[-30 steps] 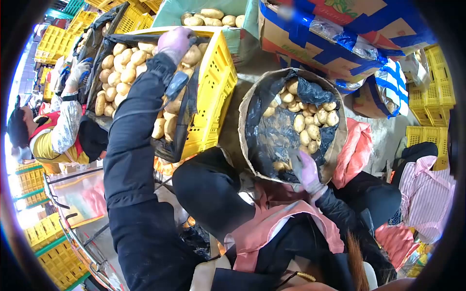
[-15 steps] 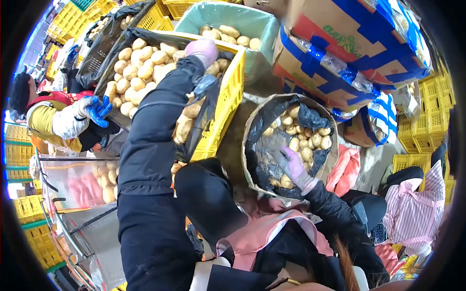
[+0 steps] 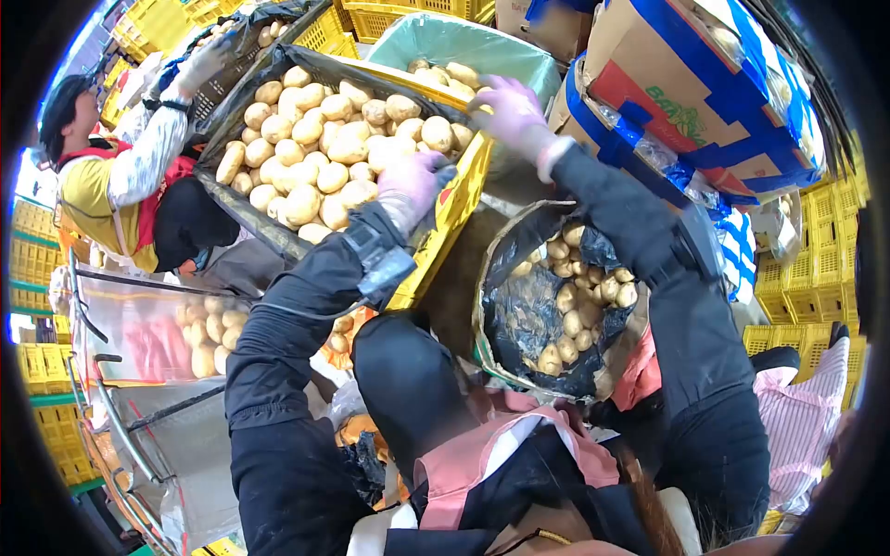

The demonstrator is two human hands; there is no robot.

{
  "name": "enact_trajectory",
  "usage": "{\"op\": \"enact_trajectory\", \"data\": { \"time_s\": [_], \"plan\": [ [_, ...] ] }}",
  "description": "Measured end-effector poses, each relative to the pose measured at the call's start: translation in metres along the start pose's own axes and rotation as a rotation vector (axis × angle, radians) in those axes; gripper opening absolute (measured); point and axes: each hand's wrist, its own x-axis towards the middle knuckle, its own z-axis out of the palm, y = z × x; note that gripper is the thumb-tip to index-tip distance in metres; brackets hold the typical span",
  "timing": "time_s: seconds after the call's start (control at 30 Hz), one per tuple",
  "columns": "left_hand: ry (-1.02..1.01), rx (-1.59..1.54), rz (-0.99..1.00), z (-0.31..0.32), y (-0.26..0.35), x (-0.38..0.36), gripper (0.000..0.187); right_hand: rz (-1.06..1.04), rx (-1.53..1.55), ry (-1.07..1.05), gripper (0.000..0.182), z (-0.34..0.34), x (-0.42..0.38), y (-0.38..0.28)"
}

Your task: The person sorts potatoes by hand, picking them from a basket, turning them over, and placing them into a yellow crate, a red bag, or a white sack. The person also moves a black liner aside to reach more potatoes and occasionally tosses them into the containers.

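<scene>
My left hand (image 3: 413, 190), in a pale purple glove, rests over the potatoes (image 3: 315, 153) at the right side of a yellow crate (image 3: 456, 222) lined with black plastic. Its fingers bend down among the potatoes, and their grip is hidden. My right hand (image 3: 514, 116), gloved the same way, is above the crate's far right corner, beside a pale green lined bin (image 3: 408, 37). Its fingers are spread and I see nothing held in them. Below my right forearm stands a round container (image 3: 482, 306) with a black liner and smaller potatoes (image 3: 575, 315) inside.
Cardboard boxes (image 3: 640, 93) with blue tape are stacked at the right. A person (image 3: 120, 181) works on the left by another dark-lined crate (image 3: 213, 83). A metal-framed cart (image 3: 102, 398) stands at lower left. Yellow crates (image 3: 802, 250) line the right edge.
My right hand has left the round container and moved up to the yellow crate's far corner. My left hand has drawn back toward me over the potatoes. The other person's arm has risen.
</scene>
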Motion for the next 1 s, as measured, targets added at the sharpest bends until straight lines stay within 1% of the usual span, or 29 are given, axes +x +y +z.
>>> {"op": "enact_trajectory", "data": {
  "time_s": [0.03,0.1,0.13,0.17,0.2,0.23,0.3,0.33,0.4,0.43,0.47,0.5,0.57,0.63,0.67,0.7,0.73,0.77,0.8,0.83,0.87,0.9,0.97,1.0],
  "plan": [
    [-0.050,-0.079,-0.045,-0.016,0.010,-0.008,0.030,-0.007,-0.005,-0.008,0.020,0.001,0.014,-0.008],
    [-0.084,-0.187,-0.074,-0.021,0.008,-0.015,0.025,0.057,-0.290,-0.354,0.024,0.008,0.037,-0.020],
    [-0.014,-0.028,0.064,-0.023,0.009,-0.023,0.023,0.034,-0.383,-0.335,0.029,0.017,0.043,-0.026],
    [0.054,0.133,0.200,-0.024,0.010,-0.030,0.022,0.023,-0.377,-0.338,0.029,0.027,0.046,-0.033],
    [0.085,0.128,0.260,-0.023,0.005,-0.031,0.021,0.029,-0.416,-0.336,0.030,0.036,0.048,-0.041],
    [0.088,0.126,0.251,-0.021,0.001,-0.031,0.021,0.037,-0.456,-0.333,0.031,0.043,0.050,-0.045],
    [0.079,-0.037,0.174,-0.020,0.001,-0.031,0.021,0.050,-0.432,-0.370,0.030,0.052,0.059,-0.042],
    [0.092,-0.143,0.184,-0.022,0.004,-0.035,0.020,0.065,-0.368,-0.388,0.030,0.055,0.065,-0.035],
    [0.102,-0.150,0.195,-0.021,0.001,-0.039,0.020,0.066,-0.241,-0.400,0.026,0.041,0.074,-0.019],
    [0.107,-0.153,0.205,-0.022,-0.002,-0.039,0.021,0.132,-0.103,-0.236,0.021,0.024,0.076,-0.013],
    [0.100,-0.122,0.233,-0.022,-0.004,-0.038,0.022,0.266,-0.029,-0.096,0.017,0.029,0.094,0.012],
    [0.109,-0.127,0.228,-0.022,-0.004,-0.038,0.022,0.304,0.043,0.074,0.019,0.003,0.093,0.020],
    [0.105,-0.128,0.207,-0.020,0.001,-0.039,0.023,0.235,0.011,0.237,0.019,-0.013,0.090,0.033],
    [0.096,-0.111,0.205,-0.016,0.006,-0.038,0.023,0.052,-0.054,-0.126,0.025,-0.011,0.078,0.014],
    [0.088,-0.072,0.216,-0.013,0.009,-0.041,0.023,-0.033,-0.223,-0.257,0.029,-0.009,0.069,-0.002],
    [0.082,-0.030,0.228,-0.013,0.010,-0.041,0.023,-0.060,-0.382,-0.318,0.030,-0.006,0.056,-0.026],
    [0.118,0.042,0.326,-0.010,0.005,-0.039,0.020,-0.058,-0.436,-0.416,0.032,0.005,0.053,-0.037],
    [0.118,0.053,0.329,-0.010,0.006,-0.041,0.020,-0.118,-0.496,-0.373,0.035,0.020,0.048,-0.039],
    [0.152,0.142,0.393,-0.011,0.008,-0.043,0.020,-0.036,-0.456,-0.353,0.034,0.045,0.048,-0.039],
    [0.182,0.230,0.454,-0.012,0.010,-0.046,0.022,0.046,-0.414,-0.336,0.034,0.055,0.052,-0.045],
    [0.179,0.299,0.437,-0.012,0.014,-0.049,0.025,0.136,-0.331,-0.393,0.031,0.060,0.055,-0.045],
    [0.178,0.307,0.431,-0.011,0.015,-0.051,0.025,0.169,-0.312,-0.531,0.029,0.037,0.059,-0.056],
    [0.153,0.298,0.416,-0.010,0.016,-0.048,0.023,0.175,-0.272,-0.576,0.028,0.047,0.076,-0.036],
    [0.172,0.349,0.436,-0.007,0.011,-0.047,0.020,0.111,-0.266,-0.499,0.025,0.064,0.078,-0.020]
  ]
}}
